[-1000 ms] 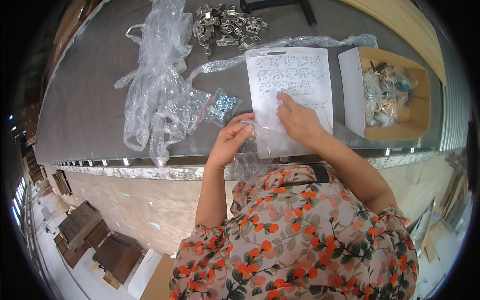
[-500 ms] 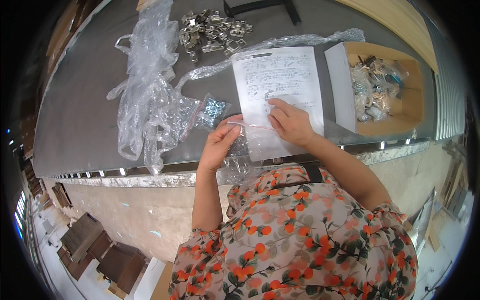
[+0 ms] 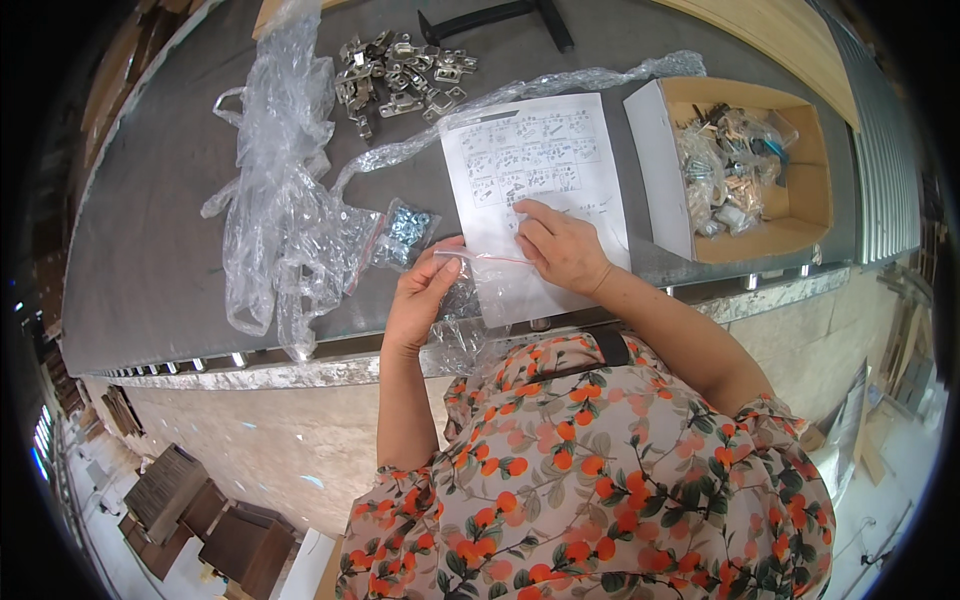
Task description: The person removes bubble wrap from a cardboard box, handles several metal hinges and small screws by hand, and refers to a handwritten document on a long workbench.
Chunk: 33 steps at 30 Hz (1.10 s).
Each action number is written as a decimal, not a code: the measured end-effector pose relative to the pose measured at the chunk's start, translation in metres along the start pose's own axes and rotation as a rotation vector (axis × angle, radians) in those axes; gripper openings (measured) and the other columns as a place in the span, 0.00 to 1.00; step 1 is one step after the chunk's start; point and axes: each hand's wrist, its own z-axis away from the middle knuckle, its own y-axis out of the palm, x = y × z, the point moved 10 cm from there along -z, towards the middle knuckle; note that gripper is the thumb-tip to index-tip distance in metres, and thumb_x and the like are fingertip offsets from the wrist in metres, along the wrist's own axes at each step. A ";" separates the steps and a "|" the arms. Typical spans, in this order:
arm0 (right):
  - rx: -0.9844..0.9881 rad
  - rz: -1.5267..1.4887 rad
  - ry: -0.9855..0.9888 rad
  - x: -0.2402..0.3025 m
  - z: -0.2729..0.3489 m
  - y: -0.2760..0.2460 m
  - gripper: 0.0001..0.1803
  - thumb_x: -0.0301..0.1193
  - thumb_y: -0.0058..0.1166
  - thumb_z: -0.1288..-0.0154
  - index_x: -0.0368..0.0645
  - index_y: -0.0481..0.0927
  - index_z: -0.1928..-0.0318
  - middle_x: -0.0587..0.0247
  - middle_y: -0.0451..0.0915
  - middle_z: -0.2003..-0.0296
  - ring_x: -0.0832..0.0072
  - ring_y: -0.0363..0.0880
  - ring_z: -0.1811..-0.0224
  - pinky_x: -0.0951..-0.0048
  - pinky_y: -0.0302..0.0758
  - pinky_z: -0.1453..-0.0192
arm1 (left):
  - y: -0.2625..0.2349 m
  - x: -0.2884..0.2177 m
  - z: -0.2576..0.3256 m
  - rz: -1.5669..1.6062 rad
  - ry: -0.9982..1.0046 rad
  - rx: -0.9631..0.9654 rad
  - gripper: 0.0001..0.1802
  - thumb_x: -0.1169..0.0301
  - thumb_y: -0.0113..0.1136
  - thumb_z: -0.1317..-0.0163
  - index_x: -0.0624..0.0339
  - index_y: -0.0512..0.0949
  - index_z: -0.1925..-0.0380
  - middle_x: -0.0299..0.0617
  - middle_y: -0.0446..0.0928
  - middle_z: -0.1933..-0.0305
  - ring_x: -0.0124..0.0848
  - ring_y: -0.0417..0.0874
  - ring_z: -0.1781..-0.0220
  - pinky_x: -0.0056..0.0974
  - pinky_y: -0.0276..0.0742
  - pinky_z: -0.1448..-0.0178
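Observation:
My left hand [image 3: 422, 292] pinches the top edge of a clear zip bag [image 3: 488, 285] with a red seal line. The bag hangs over the front edge of the table and partly covers a printed sheet [image 3: 590, 150] of small part drawings. My right hand [image 3: 565, 248] rests over the sheet, index finger stretched out to the drawings. Its other fingers curl at the bag's right corner and seem to grip it, though the contact is partly hidden. Left of the sheet, near my left hand, lies a small bag of bluish metal fittings [image 3: 405, 235].
Crumpled clear plastic wrap [image 3: 280, 180] covers the left part of the dark table [image 3: 140, 220], and a strip runs behind the sheet. Metal hinges [image 3: 400, 80] are heaped at the back, near a black hammer-like tool [image 3: 490, 20]. An open cardboard box [image 3: 805, 170] of bagged hardware stands right.
The whole view has shifted slightly, moving the table things a little leftward. Both hands keep nearly the same pose on the bag and over the sheet.

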 end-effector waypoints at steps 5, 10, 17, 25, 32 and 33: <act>0.017 -0.003 0.003 -0.003 0.000 0.001 0.08 0.27 0.54 0.46 0.43 0.71 0.67 0.62 0.73 0.53 0.68 0.76 0.73 0.70 0.74 0.71 | 0.001 0.002 -0.001 0.003 -0.006 -0.008 0.13 0.69 0.55 0.37 0.66 0.78 0.57 0.40 0.72 0.44 0.24 0.72 0.49 0.30 0.66 0.43; 0.020 -0.015 0.009 -0.003 -0.001 0.000 0.08 0.27 0.54 0.48 0.43 0.71 0.67 0.62 0.72 0.52 0.68 0.77 0.71 0.71 0.74 0.70 | 0.000 0.003 -0.002 -0.011 -0.013 -0.009 0.13 0.69 0.54 0.37 0.65 0.78 0.57 0.40 0.72 0.44 0.24 0.72 0.49 0.30 0.66 0.43; 0.030 -0.011 0.011 -0.006 -0.001 -0.005 0.08 0.26 0.54 0.49 0.43 0.71 0.67 0.62 0.72 0.52 0.68 0.77 0.71 0.71 0.74 0.70 | 0.007 0.000 -0.002 0.005 -0.020 -0.006 0.12 0.69 0.54 0.37 0.65 0.79 0.57 0.40 0.72 0.44 0.25 0.72 0.48 0.31 0.65 0.43; 0.041 -0.007 0.013 -0.009 0.000 -0.004 0.08 0.26 0.55 0.48 0.42 0.71 0.67 0.62 0.73 0.53 0.68 0.77 0.72 0.71 0.74 0.71 | 0.008 0.001 -0.002 0.002 -0.021 -0.016 0.11 0.69 0.55 0.37 0.65 0.79 0.59 0.41 0.72 0.44 0.25 0.73 0.49 0.31 0.65 0.43; 0.051 -0.003 0.018 -0.008 0.000 -0.004 0.08 0.26 0.54 0.48 0.42 0.71 0.67 0.62 0.73 0.53 0.68 0.77 0.71 0.71 0.74 0.71 | 0.008 0.002 -0.002 0.009 -0.035 -0.014 0.11 0.70 0.55 0.38 0.64 0.79 0.59 0.40 0.72 0.44 0.25 0.73 0.49 0.31 0.66 0.43; 0.054 -0.003 0.018 -0.008 0.000 -0.004 0.08 0.26 0.54 0.47 0.42 0.71 0.67 0.62 0.73 0.53 0.68 0.77 0.71 0.71 0.74 0.71 | 0.008 0.002 -0.003 0.010 -0.037 -0.014 0.11 0.70 0.55 0.38 0.64 0.79 0.59 0.40 0.72 0.44 0.25 0.73 0.49 0.31 0.66 0.43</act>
